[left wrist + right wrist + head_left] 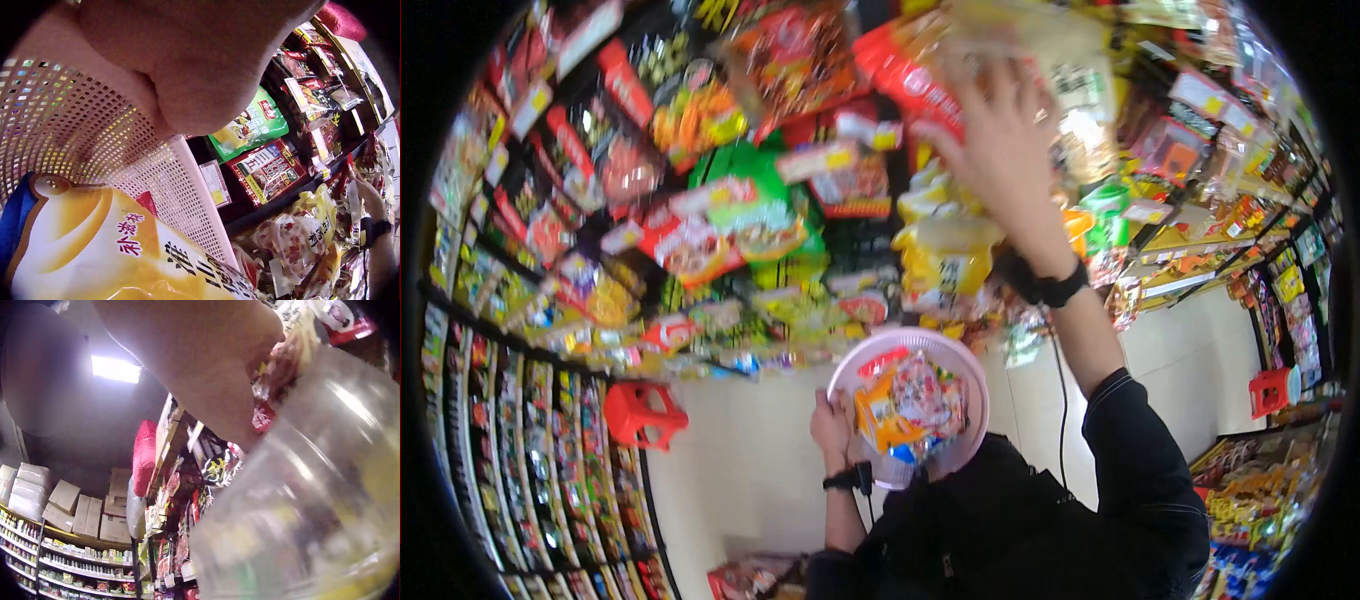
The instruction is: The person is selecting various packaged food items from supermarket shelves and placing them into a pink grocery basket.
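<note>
A round pink plastic basket [982, 385] is held at the person's waist, its left rim gripped by the left hand [832, 428]. Inside lie several snack packets, among them a yellow-and-white packet [134, 250] that fills the front of the left wrist view. The right hand [1005, 150] reaches up to the shelf display, fingers spread over a red-fronted packet [908, 80], blurred by motion. Close beside that hand, a clear plastic package [300, 481] covers much of the right wrist view. Below the wrist hang yellow bags [945, 262].
Packed shelves of bagged food surround the person. Green pouches [750, 215] and a red boxed packet [269, 172] sit left of the right hand. A red stool [645, 415] stands on the floor at left; another red stool [1272, 392] is at right. A cable [1063, 420] hangs beside the body.
</note>
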Demonstrator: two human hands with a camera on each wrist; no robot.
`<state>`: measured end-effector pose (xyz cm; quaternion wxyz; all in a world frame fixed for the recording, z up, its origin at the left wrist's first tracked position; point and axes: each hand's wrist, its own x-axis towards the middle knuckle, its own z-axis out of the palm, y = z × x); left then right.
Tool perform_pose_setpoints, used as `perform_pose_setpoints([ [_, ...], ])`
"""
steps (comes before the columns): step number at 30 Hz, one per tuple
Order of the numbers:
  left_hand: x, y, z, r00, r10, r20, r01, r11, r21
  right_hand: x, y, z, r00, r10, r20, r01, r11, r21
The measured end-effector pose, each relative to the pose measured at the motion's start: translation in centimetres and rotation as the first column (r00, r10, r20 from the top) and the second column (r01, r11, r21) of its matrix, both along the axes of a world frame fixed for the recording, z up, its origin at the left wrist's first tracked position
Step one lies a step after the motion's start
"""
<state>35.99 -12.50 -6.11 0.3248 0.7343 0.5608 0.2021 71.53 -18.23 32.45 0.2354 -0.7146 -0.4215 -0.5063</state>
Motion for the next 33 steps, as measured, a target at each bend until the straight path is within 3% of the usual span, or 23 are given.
perform_pose_setpoints([
  [1,-0.3,0.0,-0.1,0.999,-0.011,0.032,0.009,0.999,0.053,-0.3,-0.3,-0.5,1.000,0.005,0.013,-0.005,1.000,0.001],
  [3,-0.4,-0.4,3.5,0.991,-0.001,-0.135,0.004,1.000,0.024,-3.0,-2.4,-1.2,0.977,0.203,-0.056,-0.203,0.979,0.012],
  [4,-0.9,-0.5,3.7,0.994,0.008,-0.110,0.000,0.997,0.072,-4.9,-3.9,-2.4,0.989,0.148,0.030,-0.149,0.989,0.024],
  [6,-2.9,-0.2,4.9,0.995,-0.014,-0.098,0.023,0.996,0.088,-10.5,-6.8,-5.5,0.896,0.404,-0.185,-0.426,0.899,-0.101],
  [8,-4.9,0.1,5.5,0.996,-0.014,-0.085,0.018,0.999,0.049,-14.9,-8.0,-11.4,0.566,0.566,-0.599,-0.799,0.555,-0.231],
  [10,-8.2,-0.2,6.0,0.994,0.011,-0.107,-0.006,0.999,0.041,-20.2,-6.6,-21.2,0.451,0.397,-0.799,-0.882,0.333,-0.333],
  [14,-11.2,0.0,7.0,0.993,0.020,-0.117,-0.011,0.997,0.074,-24.6,-4.9,-26.0,0.504,0.352,-0.789,-0.863,0.199,-0.464],
  [19,-13.7,0.2,8.2,0.985,0.065,-0.159,-0.047,0.992,0.115,-29.5,-3.1,-28.0,0.589,0.362,-0.722,-0.772,-0.012,-0.636],
  [23,-15.5,0.7,8.1,0.981,0.083,-0.176,-0.065,0.992,0.106,-31.5,0.2,-29.5,0.589,0.319,-0.742,-0.769,-0.063,-0.637],
  [25,-16.3,1.7,6.4,0.979,0.110,-0.172,-0.087,0.987,0.136,-32.0,1.1,-31.1,0.411,0.394,-0.822,-0.886,-0.040,-0.462],
  [27,-17.9,2.9,3.6,0.982,0.124,-0.140,-0.098,0.978,0.183,-32.9,3.0,-29.7,0.288,0.313,-0.905,-0.926,-0.150,-0.346],
  [28,-18.6,3.7,3.6,0.984,0.122,-0.134,-0.101,0.983,0.154,-33.4,3.7,-33.2,0.078,0.473,-0.877,-0.987,-0.090,-0.136],
  [29,-20.2,4.9,0.4,0.983,0.165,-0.080,-0.148,0.971,0.190,-33.9,4.8,-33.8,0.110,0.424,-0.899,-0.974,-0.134,-0.183],
  [31,-20.7,6.5,4.1,0.974,0.185,-0.129,-0.174,0.981,0.089,-34.8,6.5,-33.2,0.155,0.601,-0.784,-0.975,-0.034,-0.219],
  [33,-22.1,8.8,4.8,0.988,0.147,-0.051,-0.142,0.985,0.094,-35.4,8.3,-31.0,0.288,0.521,-0.803,-0.949,0.039,-0.314],
])
